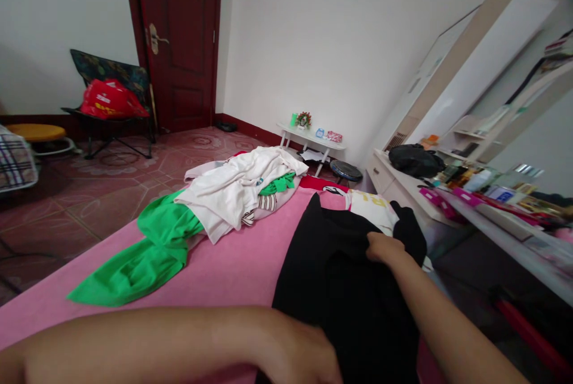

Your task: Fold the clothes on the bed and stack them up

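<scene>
One black garment (322,276) lies spread on pink sheet (242,270), beside one heaped clothes pile (246,184). From afar, I count two hands on it: my right hand (385,248) pinches its fabric; my left hand (304,355) lies at near end, fingers hidden, grip I cannot tell. Beyond: one door (179,37), two stools (38,132), one red bag (111,100) on one chair (105,67).
</scene>
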